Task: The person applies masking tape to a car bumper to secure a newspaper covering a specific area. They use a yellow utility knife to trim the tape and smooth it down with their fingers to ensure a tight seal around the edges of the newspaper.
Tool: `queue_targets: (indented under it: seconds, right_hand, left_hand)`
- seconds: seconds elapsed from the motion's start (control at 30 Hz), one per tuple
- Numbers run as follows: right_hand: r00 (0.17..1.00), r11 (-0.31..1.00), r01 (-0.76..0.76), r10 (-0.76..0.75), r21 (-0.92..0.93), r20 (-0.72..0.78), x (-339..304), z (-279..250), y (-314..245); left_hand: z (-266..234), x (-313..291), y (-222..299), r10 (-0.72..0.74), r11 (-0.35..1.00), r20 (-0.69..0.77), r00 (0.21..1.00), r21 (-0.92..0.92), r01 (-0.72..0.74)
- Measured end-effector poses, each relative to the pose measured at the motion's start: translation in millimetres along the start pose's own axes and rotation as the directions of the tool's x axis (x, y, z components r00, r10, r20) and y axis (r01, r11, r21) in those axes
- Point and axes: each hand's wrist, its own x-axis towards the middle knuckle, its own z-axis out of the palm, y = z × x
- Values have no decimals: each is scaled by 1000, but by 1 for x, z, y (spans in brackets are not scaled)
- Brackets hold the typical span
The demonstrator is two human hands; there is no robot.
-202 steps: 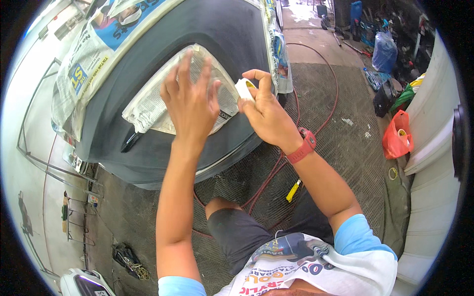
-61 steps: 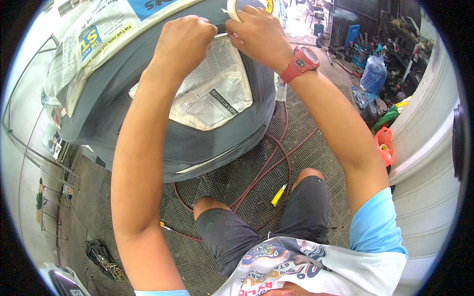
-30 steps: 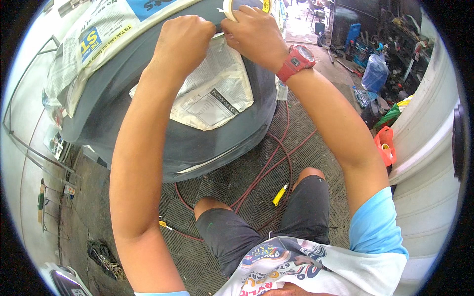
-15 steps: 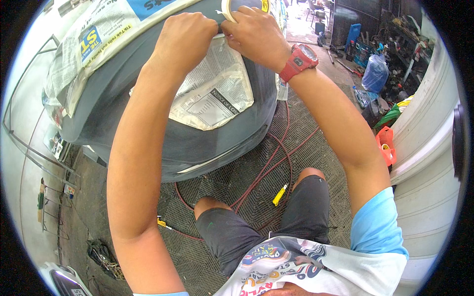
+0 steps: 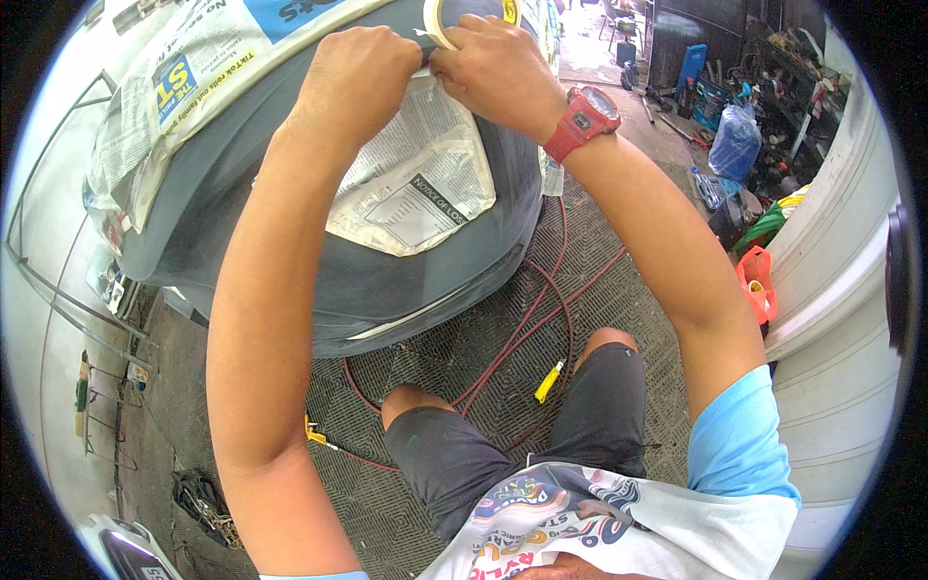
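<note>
In my right hand (image 5: 498, 79) is a roll of cream masking tape (image 5: 432, 21), its top cut off by the picture's edge. Close beside it, my left hand (image 5: 360, 75) is closed with the fingertips curled away from view, so what they pinch is hidden. Both hands are over the upper part of a matte grey car body panel (image 5: 416, 295). Just below them, a newspaper patch (image 5: 425, 188) covers a recess in the panel. More newspaper sheets (image 5: 208, 97) cover the car's upper left.
Red hoses (image 5: 527, 324) loop across the textured floor mat (image 5: 619, 454) below the car. A yellow-handled tool (image 5: 549, 383) lies between my knees. Clutter with a blue plastic bag (image 5: 737, 141) lines the far right, and an orange bag (image 5: 757, 282) sits by the white wall.
The tape roll and my right hand have shifted slightly left and turned a little, showing more of the ring. My left hand has barely moved.
</note>
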Motion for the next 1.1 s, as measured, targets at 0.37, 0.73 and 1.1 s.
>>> queue_targets:
  seconds: [0.37, 0.73, 1.1]
  right_hand:
    - [997, 1000, -31, 31, -4, 72, 4, -2, -4]
    - [834, 723, -547, 424, 422, 353, -15, -25, -2]
    - [925, 881, -379, 351, 284, 145, -38, -8, -29]
  left_hand:
    - [1, -3, 3, -41, 999, 4, 999, 11, 41]
    - [-22, -30, 27, -173, 977, 138, 975, -97, 188]
    - [-1, -29, 50, -230, 963, -23, 973, -151, 224]
